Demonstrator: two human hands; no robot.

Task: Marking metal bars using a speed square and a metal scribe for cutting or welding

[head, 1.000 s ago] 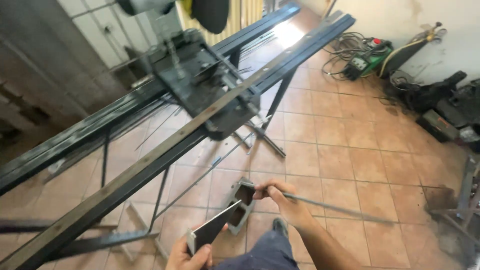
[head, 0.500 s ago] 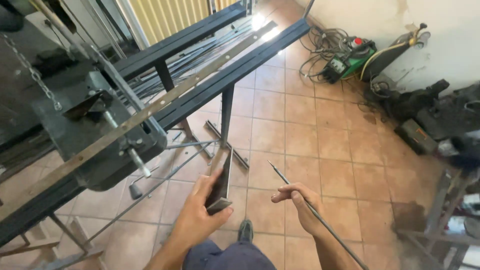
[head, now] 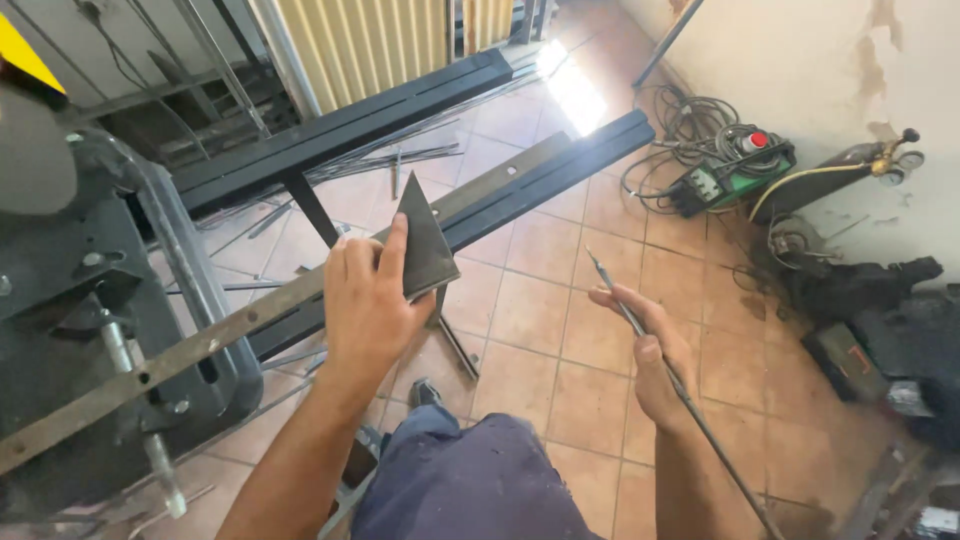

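1. Left hand [head: 368, 300] has its grip wrapped tight round a dark flat metal plate [head: 425, 245], fingers across the face, thumb side tucked under. The plate's pointed corner sticks up and away from the body.
2. Right hand [head: 650, 350] is closed in a light pinch on a thin rod [head: 690, 400], held partway along it.
3. The rod's long axis runs diagonal: tip up and toward the plate, tail trailing down to the lower right past the forearm.
4. Plate sits left of the rod tip, near it but apart, clear gap of tiled floor [head: 560, 300] between.
5. Left hand hovers right over the long flat bar [head: 200, 345] on the stand, so it's the nearer hand there; the right is well off it.
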